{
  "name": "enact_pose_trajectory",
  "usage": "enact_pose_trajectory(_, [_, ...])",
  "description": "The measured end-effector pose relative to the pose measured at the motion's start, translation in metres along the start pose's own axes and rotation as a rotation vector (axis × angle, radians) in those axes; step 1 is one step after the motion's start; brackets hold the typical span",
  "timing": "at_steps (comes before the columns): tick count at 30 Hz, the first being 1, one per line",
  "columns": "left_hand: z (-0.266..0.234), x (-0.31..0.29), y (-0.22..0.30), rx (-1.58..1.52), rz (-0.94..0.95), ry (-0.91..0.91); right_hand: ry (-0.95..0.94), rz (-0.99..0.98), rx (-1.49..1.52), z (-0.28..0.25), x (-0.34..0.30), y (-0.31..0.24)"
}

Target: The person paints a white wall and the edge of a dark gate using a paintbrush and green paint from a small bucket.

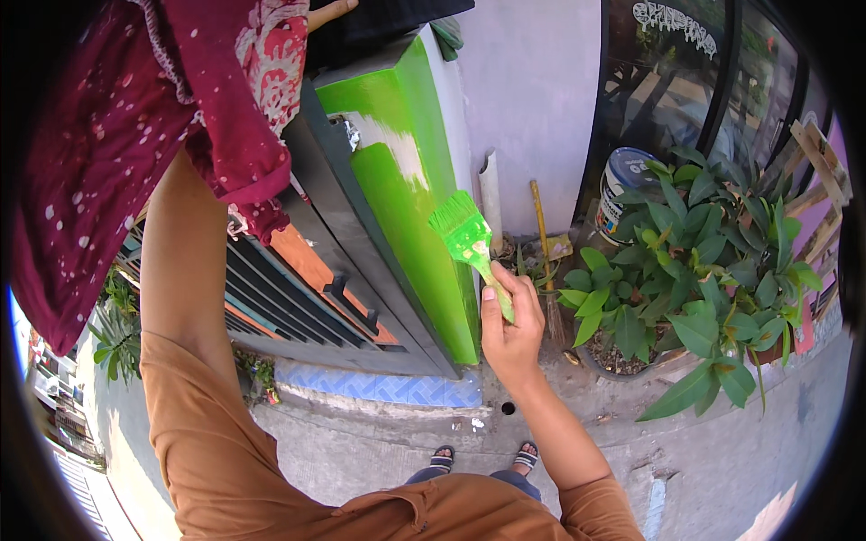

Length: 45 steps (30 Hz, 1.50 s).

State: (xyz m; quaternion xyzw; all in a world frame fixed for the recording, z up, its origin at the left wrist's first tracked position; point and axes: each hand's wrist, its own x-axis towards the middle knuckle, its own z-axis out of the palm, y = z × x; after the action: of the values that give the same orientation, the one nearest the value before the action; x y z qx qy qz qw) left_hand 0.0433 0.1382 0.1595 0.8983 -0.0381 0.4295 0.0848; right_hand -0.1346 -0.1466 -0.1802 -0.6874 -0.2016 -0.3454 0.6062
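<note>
Brushing green onto the pillar (410,207).
My right hand (510,334) grips the paintbrush (469,239); my left hand (329,13) is raised, its grasp unclear.

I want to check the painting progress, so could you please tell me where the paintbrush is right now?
In the head view, the green paintbrush is just right of centre, held in the right hand, with its bristles against the green-painted pillar, left of the potted plant.

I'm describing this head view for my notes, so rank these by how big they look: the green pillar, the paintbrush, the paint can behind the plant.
1. green pillar, by far the largest.
2. paintbrush, held in the right hand.
3. paint can, though leaves hide part of it and it sits farther back, so 2 and 3 are unsure.
</note>
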Motion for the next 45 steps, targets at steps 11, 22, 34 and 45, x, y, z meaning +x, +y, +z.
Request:
enact_pose_trajectory(11, [0.000,0.013,-0.047,0.140,-0.051,-0.168,-0.012,-0.133,0.087,0.018,0.053,-0.014])
enact_pose_trajectory(22, [-0.001,0.021,-0.098,0.323,0.103,-0.099,0.009,-0.437,0.066,0.073,0.122,-0.024])
enact_pose_trajectory(34, [0.006,0.014,-0.106,0.490,0.202,0.082,-0.153,-0.199,-0.118,0.073,0.022,0.020])
enact_pose_trajectory(45, [-0.016,-0.067,-0.087,0.453,0.062,0.034,0.029,-0.473,-0.149,0.111,0.094,-0.007])
